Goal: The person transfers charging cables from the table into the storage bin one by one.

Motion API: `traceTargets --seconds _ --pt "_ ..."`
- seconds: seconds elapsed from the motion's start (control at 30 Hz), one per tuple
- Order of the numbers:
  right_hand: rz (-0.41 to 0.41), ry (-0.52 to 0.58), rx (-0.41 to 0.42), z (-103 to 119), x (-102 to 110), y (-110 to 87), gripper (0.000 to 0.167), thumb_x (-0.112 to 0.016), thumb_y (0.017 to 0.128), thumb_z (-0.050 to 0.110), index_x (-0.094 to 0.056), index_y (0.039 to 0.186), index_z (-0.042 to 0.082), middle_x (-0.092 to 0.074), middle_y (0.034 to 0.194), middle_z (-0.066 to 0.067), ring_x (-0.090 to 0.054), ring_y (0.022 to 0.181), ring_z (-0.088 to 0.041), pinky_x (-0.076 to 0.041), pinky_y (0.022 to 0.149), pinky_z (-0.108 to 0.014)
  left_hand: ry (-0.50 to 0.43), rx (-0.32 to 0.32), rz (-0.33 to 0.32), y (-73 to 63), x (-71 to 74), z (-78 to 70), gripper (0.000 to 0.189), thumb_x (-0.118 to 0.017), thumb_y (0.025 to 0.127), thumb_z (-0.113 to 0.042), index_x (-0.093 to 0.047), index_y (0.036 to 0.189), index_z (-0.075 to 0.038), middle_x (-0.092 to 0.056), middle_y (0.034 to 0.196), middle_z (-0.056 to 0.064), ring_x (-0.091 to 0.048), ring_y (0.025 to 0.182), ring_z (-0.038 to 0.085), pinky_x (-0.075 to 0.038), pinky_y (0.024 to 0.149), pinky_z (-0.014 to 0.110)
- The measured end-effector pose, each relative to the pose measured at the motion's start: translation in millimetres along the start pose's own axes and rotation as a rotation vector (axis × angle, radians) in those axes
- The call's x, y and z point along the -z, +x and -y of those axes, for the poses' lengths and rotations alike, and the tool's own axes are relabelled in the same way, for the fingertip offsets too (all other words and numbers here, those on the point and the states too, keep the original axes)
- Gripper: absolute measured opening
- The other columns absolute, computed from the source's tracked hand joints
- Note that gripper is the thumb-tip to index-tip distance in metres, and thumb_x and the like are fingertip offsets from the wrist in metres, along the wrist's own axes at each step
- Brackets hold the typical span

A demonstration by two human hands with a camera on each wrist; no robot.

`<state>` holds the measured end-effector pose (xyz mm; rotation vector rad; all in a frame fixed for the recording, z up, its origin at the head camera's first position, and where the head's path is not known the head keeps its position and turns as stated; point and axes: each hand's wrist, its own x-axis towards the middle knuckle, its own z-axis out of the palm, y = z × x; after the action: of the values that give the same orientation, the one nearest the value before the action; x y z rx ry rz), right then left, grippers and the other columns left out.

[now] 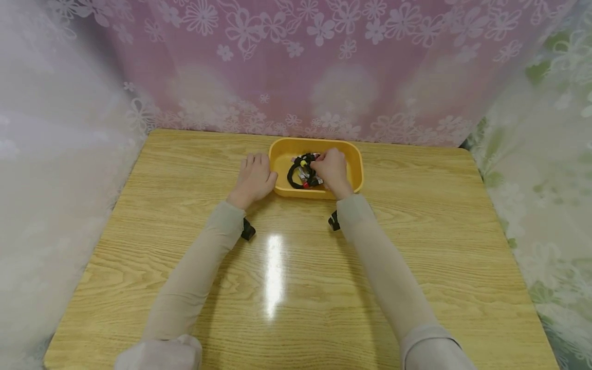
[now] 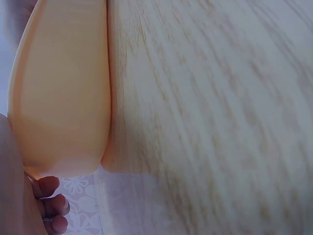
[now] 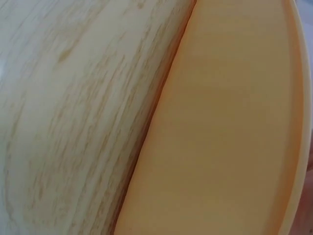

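Observation:
A yellow plastic bin (image 1: 317,194) stands near the back edge of the table. In it lies a coiled black cable bundle (image 1: 292,178) with yellow and red parts and small pale pieces. My right hand (image 1: 334,167) reaches over the bin's front rim and pinches the upper right of the bundle; its fingertips partly cover that spot. My left hand (image 1: 253,179) rests at the bin's left end, thumb at the rim and fingers pointing away from me. Its fingertips (image 2: 57,225) show past the bin wall (image 2: 66,98) in the left wrist view. Only the bin's outer wall (image 3: 220,122) fills the right wrist view.
The wood-grain table (image 1: 296,288) carries the bin, with a bright reflection in front of it. Behind hangs a pink flowered curtain (image 1: 296,77), with pale curtains at both sides. Black wrist devices (image 1: 248,229) are strapped under both sleeves.

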<state>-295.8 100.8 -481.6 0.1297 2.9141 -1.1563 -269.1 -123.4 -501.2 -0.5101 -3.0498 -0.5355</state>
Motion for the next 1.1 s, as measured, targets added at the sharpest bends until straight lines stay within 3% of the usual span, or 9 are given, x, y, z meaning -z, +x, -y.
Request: traceTargets --seconds 0.33,0.57,0.83,1.1 --pt "0.007 0.005 -0.006 0 2 -0.8 0.016 -0.071 0.088 0.02 -0.076 0.084 0.005 -0.069 0.073 -0.01 -0.064 0.062 -0.023 -0.055 0.072 -0.039 0.004 -0.004 -0.005 -0.2 -0.1 0.2 0.019 -0.036 0.098 -0.022 -0.039 0.095 -0.003 -0.038 0.096 0.013 -0.03 0.092 0.032 -0.022 0.084 0.042" --pt "0.03 0.089 -0.028 0 5 -4.3 0.016 -0.066 0.091 0.02 -0.075 0.088 0.007 -0.067 0.069 -0.01 -0.062 0.051 -0.022 -0.048 0.044 -0.032 0.002 0.004 0.0 0.3 -0.2 0.3 0.02 -0.037 0.098 -0.023 -0.039 0.097 -0.003 -0.039 0.098 0.013 -0.03 0.094 0.032 -0.022 0.085 0.042" --pt "0.045 0.153 -0.008 3 13 -12.3 0.02 -0.062 0.093 0.019 -0.074 0.09 0.004 -0.067 0.069 -0.011 -0.062 0.051 -0.023 -0.049 0.044 -0.032 -0.006 0.02 0.021 -1.0 1.9 -0.8 0.021 -0.037 0.099 -0.024 -0.04 0.099 -0.003 -0.04 0.1 0.014 -0.03 0.095 0.032 -0.022 0.086 0.043" --pt "0.047 0.196 -0.017 7 23 -20.9 0.024 -0.062 0.096 0.02 -0.073 0.098 -0.001 -0.069 0.082 -0.016 -0.067 0.065 -0.028 -0.053 0.057 -0.032 -0.003 0.027 0.02 0.2 2.4 -2.3 0.021 -0.039 0.099 -0.024 -0.04 0.099 -0.003 -0.04 0.1 0.014 -0.031 0.096 0.032 -0.023 0.087 0.043"
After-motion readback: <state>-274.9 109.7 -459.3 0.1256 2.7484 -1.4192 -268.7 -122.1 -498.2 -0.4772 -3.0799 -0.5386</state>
